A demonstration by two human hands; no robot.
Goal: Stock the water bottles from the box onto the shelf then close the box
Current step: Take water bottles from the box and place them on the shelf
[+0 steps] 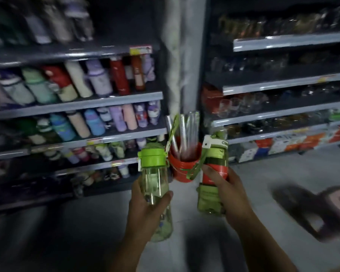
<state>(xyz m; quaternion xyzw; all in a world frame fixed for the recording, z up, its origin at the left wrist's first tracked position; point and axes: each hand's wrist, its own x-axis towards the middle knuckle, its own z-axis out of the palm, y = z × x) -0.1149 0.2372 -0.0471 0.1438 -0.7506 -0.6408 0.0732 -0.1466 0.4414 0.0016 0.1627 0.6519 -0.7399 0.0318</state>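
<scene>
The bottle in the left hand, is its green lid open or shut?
Shut: the green lid sits flat across the top of the clear bottle that the left hand grips.

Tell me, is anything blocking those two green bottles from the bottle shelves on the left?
Nothing visible. Only open air separates the left-hand bottle and right-hand bottle from the shelves; the red bucket stands beyond them, off that path.
</scene>
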